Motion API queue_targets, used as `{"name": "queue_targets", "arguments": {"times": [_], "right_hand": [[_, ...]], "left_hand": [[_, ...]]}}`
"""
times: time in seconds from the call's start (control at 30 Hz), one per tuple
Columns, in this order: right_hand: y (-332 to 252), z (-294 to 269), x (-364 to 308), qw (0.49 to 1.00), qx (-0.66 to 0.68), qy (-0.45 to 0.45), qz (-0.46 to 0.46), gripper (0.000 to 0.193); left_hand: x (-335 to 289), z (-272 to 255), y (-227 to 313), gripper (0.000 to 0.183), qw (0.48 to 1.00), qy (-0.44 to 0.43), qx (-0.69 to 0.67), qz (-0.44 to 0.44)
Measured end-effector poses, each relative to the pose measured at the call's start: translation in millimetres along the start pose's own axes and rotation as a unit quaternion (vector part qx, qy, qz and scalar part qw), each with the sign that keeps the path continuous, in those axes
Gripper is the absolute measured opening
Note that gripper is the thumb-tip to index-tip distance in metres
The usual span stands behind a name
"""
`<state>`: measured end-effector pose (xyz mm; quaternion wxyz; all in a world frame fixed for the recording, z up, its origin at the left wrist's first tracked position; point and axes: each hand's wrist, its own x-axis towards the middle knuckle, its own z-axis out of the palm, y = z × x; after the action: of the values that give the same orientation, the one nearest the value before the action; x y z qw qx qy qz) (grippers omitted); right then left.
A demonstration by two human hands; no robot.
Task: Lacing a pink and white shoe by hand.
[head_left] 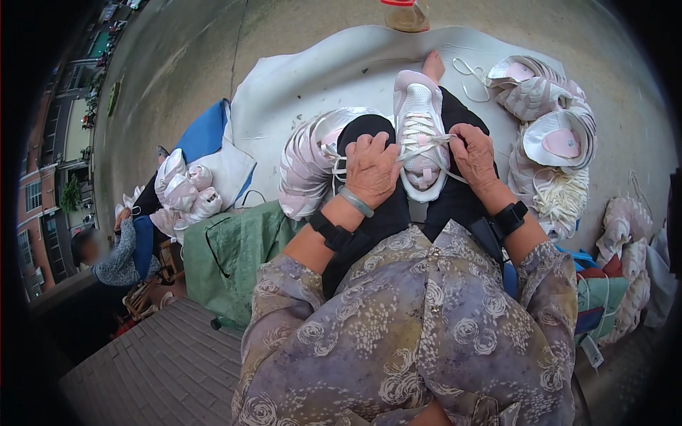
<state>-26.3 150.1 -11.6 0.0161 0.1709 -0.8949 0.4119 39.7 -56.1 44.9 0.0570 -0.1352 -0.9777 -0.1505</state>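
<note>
A white and pale pink sneaker (419, 99) rests between my knees, toe pointing away from me. White shoelace (428, 146) runs through its eyelets and stretches across the collar end between my hands. My left hand (371, 167) is closed on the lace at the shoe's left side, its fingertips partly hidden. On the right, my right hand (473, 157) pinches the lace a little away from the shoe. Just left of my left hand, a curved stack of pink and white shoe uppers (302, 167) leans against my leg, with loose lace ends near it.
More nested uppers (533, 89) and a bundle of cream laces (561, 195) lie at right on a white sheet (312, 71). A green sack (238, 248) is at left. Beyond it sits another person (117, 252) near bagged uppers (188, 188). A red-lidded container (406, 15) stands ahead.
</note>
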Motion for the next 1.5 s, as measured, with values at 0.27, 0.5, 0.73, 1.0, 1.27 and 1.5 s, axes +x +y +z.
{"name": "queue_targets", "arguments": {"times": [0.27,0.5,0.73,1.0,1.27,1.5], "right_hand": [[0,9,-10,0.99,0.085,0.078,0.075,0.011],[-13,13,-15,0.997,0.003,0.037,0.06,0.011],[-9,18,-11,0.997,-0.005,0.079,-0.013,0.01],[-10,17,-8,0.991,0.082,0.017,0.108,0.008],[-2,13,4,0.988,0.121,-0.094,-0.007,0.007],[22,15,11,0.968,-0.028,-0.015,-0.249,0.013]], "left_hand": [[1,16,-8,0.013,0.999,0.026,-0.021,0.03],[-18,-25,-18,0.007,0.996,-0.026,-0.088,0.016],[-40,-55,-28,0.015,0.938,-0.158,-0.289,-0.11],[-40,-41,-18,0.016,0.952,-0.116,-0.246,-0.138],[-42,-39,-13,0.018,0.957,-0.1,-0.235,-0.136],[-38,-31,-10,0.011,0.992,-0.075,-0.102,-0.023]]}}
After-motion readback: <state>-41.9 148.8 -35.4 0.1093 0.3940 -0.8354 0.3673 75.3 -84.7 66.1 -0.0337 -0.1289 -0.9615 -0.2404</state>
